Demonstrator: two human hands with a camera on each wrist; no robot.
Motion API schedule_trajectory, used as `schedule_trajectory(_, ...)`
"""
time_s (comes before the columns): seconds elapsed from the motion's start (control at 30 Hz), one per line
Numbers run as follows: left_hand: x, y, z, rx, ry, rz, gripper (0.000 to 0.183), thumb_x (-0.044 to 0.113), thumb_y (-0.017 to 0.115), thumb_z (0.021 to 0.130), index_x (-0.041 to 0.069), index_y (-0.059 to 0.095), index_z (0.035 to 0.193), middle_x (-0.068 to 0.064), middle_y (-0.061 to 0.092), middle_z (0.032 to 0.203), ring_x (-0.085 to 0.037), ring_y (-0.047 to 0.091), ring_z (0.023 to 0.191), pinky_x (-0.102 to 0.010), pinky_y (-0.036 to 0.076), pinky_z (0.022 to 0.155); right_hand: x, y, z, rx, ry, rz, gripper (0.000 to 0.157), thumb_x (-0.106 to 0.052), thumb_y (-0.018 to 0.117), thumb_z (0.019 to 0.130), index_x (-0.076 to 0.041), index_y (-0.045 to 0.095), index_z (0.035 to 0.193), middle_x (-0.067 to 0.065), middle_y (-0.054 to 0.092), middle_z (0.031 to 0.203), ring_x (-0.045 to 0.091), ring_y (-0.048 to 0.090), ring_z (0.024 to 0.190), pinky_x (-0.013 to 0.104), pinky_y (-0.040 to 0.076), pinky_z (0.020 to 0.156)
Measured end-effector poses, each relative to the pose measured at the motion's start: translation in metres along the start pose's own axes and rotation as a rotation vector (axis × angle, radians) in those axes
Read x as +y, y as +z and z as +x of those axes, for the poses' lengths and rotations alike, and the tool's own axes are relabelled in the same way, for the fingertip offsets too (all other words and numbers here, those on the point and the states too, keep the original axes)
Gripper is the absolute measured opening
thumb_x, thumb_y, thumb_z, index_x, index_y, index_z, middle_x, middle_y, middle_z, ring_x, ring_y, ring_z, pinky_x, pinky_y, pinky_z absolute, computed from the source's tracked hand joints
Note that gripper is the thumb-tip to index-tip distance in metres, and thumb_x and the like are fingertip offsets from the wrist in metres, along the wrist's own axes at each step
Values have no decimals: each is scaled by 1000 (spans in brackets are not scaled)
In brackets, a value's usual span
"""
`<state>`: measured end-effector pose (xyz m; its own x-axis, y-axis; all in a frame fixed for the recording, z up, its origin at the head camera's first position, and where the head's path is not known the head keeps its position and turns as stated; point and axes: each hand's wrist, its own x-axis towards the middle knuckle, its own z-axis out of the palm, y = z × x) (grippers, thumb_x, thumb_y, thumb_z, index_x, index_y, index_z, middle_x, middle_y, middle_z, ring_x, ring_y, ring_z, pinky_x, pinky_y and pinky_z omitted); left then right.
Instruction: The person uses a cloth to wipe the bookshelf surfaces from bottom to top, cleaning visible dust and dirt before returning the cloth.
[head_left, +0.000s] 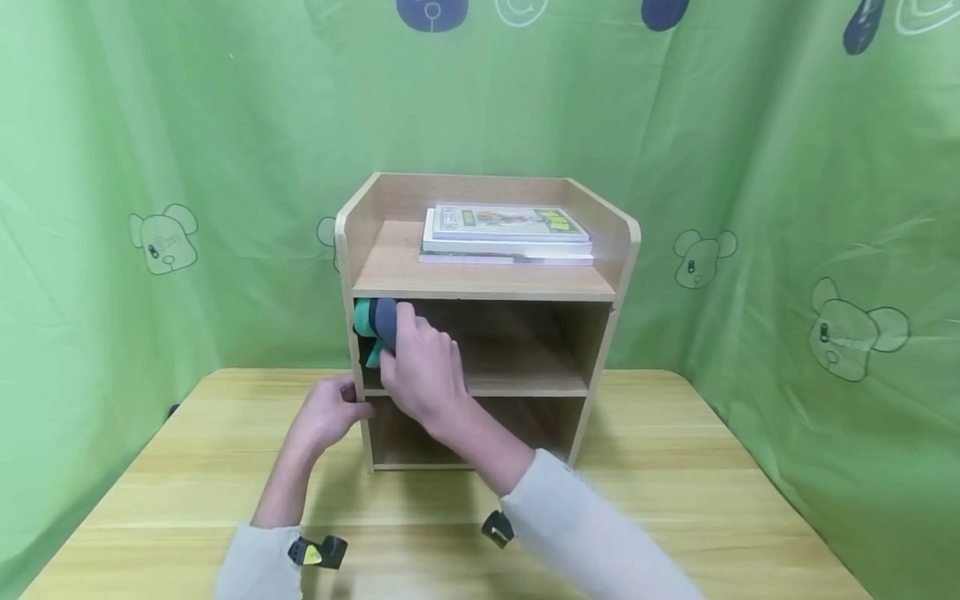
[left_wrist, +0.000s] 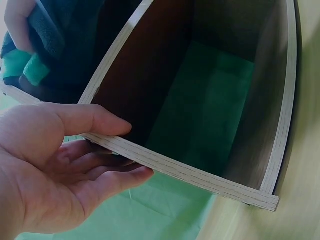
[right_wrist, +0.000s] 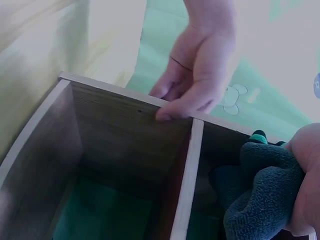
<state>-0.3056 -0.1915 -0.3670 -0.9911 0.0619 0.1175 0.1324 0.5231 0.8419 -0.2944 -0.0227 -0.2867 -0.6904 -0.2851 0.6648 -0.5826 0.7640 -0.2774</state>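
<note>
A small wooden shelf (head_left: 487, 390) stands on the table. My left hand (head_left: 327, 414) grips the edge of its left side panel, low down by the bottom compartment. In the left wrist view the thumb lies on the inner side of that panel (left_wrist: 175, 168) and the fingers on the outer side. My right hand (head_left: 429, 367) reaches into the left end of the middle compartment. It holds a bunched, fluffy dark blue and green cloth (right_wrist: 265, 190), which sits against the left wall under the top board. Part of the cloth (head_left: 363, 317) is hidden behind the right hand.
Several books (head_left: 510, 235) lie stacked on the shelf's top, inside its raised rim. The wooden table (head_left: 172, 492) extends around the shelf. A green curtain (head_left: 247, 125) with printed bear faces hangs behind and at both sides. Black straps with small devices sit at both sleeves.
</note>
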Motion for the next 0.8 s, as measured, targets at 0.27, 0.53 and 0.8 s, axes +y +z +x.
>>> schedule_trajectory(0.27, 0, 0, -1, -1, -26, 9, 34, 5, 67, 87, 8, 70, 121, -18, 70, 126, -35, 64, 117, -55, 50, 101, 0, 7, -9, 179, -88, 75, 51, -3, 72, 84, 1, 50, 129, 18, 72, 103, 27, 74, 74, 37, 63, 66)
schedule_trajectory(0.53, 1, 1, 0, 18, -23, 24, 32, 6, 68, 85, 7, 71, 118, -15, 73, 115, -30, 66, 107, -50, 52, 95, 2, 13, -6, 305, -244, 38, 47, 7, 64, 80, -3, 57, 126, 11, 70, 103, 22, 70, 79, 34, 62, 61)
schedule_trajectory(0.8, 3, 0, -1, 24, -32, 37, 27, 6, 68, 84, 7, 72, 111, -9, 73, 99, -24, 61, 90, -40, 51, 82, -5, 13, -1, 332, -294, -80, 38, 6, 57, 81, -8, 61, 116, 4, 62, 85, 20, 59, 62, 31, 53, 46)
